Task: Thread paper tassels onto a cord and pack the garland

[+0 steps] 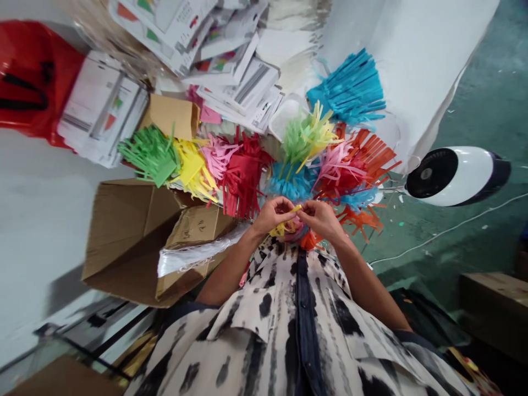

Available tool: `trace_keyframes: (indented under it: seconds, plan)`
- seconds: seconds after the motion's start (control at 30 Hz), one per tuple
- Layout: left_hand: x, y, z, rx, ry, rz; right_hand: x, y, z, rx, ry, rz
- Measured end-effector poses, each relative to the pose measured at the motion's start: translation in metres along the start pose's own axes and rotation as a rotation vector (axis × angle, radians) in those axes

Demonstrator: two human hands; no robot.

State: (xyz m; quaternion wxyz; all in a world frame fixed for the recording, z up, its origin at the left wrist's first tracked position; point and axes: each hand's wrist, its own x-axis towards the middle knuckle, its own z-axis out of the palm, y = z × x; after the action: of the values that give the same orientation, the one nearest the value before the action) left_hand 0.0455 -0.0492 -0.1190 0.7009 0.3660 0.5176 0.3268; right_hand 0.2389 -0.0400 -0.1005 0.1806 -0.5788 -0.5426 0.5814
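Note:
My left hand (273, 214) and my right hand (320, 217) meet close to my chest, both with fingers pinched on a yellow fringed paper strip (293, 209) held between them. More yellow fringe (281, 228) hangs below my left hand. Under my hands lies a bundle of pink and orange fringed paper (305, 237). Just beyond my hands sit piles of cut paper fringe: red (243, 176), blue (291, 184), pink (336, 168), orange (367, 151).
Green (150, 154) and yellow (193, 168) fringe piles lie to the left, turquoise fringe (350, 88) at the back. An open cardboard box (136, 236) stands at left with a plastic bag. Stacks of printed sheets (231, 60) lie behind. A white fan (454, 175) sits at right.

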Motion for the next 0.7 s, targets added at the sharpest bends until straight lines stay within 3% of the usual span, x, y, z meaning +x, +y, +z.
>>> trace_keyframes:
  seconds: [0.17,0.43,0.7]
  plan:
    - [-0.007,0.007,0.006,0.030,-0.011,0.037,-0.004,0.002,0.000,0.031,0.004,-0.019]
    - [-0.004,-0.003,0.014,0.034,0.057,0.090,-0.010,0.001,0.000,0.050,0.031,-0.019]
    - [-0.005,0.000,0.021,0.317,0.138,0.258,-0.011,0.005,-0.001,0.190,0.035,-0.039]
